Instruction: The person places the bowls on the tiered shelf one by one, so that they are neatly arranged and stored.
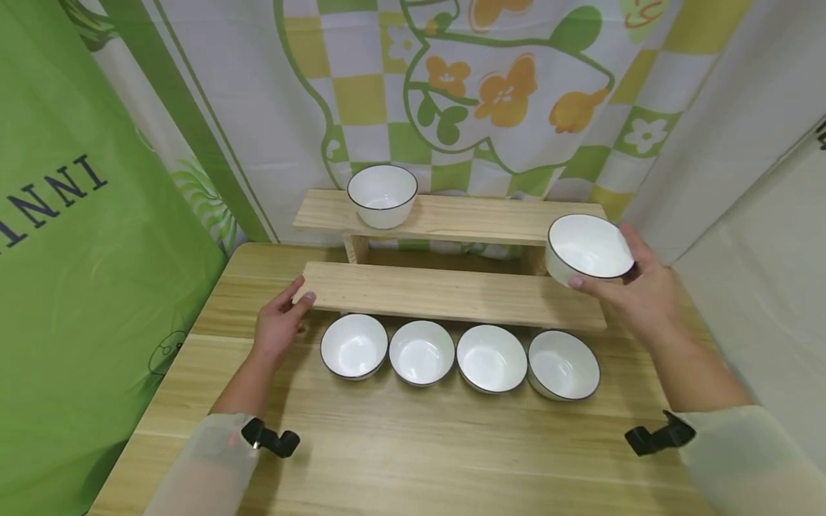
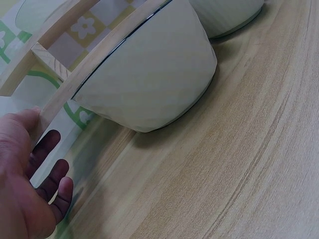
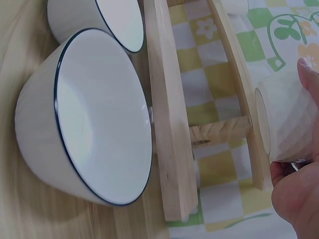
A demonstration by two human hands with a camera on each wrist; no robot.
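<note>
My right hand (image 1: 645, 294) grips a white bowl (image 1: 590, 247) with a dark rim, thumb on its near side. That bowl is near the right end of the upper board of a two-step wooden shelf (image 1: 452, 290); whether it touches the board I cannot tell. With thumb and finger my left hand (image 1: 280, 322) pinches the left end of the shelf's lower board, its other fingers loose below in the left wrist view. Another white bowl (image 1: 382, 197) stands on the upper board towards the left.
Several matching bowls stand in a row on the wooden table in front of the lower board, the leftmost bowl (image 1: 354, 347) closest to my left hand and the rightmost bowl (image 1: 563, 365) below the right end. Behind the shelf hangs a patterned curtain (image 1: 361, 100); green cloth (image 1: 77, 287) hangs at left.
</note>
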